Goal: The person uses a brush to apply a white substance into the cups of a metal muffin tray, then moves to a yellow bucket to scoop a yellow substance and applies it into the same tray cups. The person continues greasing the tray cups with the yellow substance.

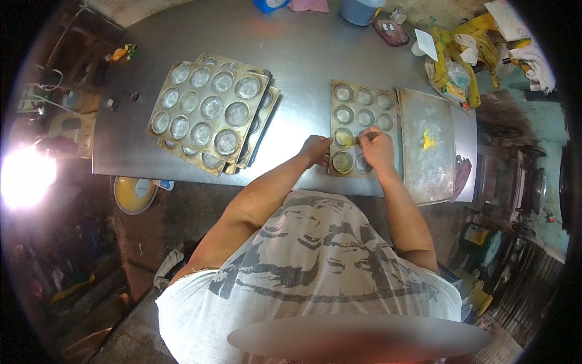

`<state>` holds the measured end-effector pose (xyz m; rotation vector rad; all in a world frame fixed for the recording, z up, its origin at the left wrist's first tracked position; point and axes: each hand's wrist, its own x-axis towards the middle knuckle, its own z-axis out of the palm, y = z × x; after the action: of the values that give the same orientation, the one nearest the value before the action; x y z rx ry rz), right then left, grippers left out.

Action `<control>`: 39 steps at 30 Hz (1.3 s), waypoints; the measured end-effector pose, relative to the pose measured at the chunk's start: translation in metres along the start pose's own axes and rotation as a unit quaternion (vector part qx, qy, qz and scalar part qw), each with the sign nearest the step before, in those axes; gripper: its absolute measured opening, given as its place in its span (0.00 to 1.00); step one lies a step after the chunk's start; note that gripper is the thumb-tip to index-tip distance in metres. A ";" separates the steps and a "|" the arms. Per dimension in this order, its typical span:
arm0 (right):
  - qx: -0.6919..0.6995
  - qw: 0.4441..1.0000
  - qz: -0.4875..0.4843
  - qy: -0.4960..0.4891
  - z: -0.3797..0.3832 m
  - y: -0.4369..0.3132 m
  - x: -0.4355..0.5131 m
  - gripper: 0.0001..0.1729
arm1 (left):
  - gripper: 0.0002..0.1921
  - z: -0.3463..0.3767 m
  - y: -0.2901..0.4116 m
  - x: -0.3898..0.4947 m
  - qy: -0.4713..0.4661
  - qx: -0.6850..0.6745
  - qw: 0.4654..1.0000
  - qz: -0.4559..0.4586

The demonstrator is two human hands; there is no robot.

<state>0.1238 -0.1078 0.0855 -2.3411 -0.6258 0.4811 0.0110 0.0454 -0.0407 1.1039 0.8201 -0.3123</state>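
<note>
A metal muffin tin lies on the steel tabletop in front of me. My left hand rests at its left edge, the fingers against the rim. My right hand grips what looks like a pastry brush, its pale bristles inside a left-column cup. The hand hides part of the brush and some right-side cups. The nearest left cup has a yellowish, greasy look. Right of the tin, a flat baking sheet carries a yellow lump of fat.
Several muffin tins are stacked unevenly on the left of the steel table. A grey-blue bucket and a dark red pouch stand at the back. Yellow plastic bags crowd the far right corner.
</note>
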 end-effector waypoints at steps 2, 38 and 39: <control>0.027 0.999 -0.020 0.008 0.006 -0.004 -0.003 0.10 | 0.17 0.001 0.005 -0.006 0.002 0.000 1.000 -0.006; 0.071 0.991 -0.092 0.071 0.015 0.031 -0.015 0.06 | 0.19 0.012 0.020 -0.021 0.059 0.047 0.997 0.007; 0.073 0.996 -0.033 0.025 0.014 0.031 -0.018 0.06 | 0.19 0.013 0.024 -0.022 0.057 0.048 0.997 0.004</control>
<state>0.1120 -0.1311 0.0580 -2.1803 -0.6215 0.4216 0.0159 0.0405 -0.0060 1.2226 0.9082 -0.2854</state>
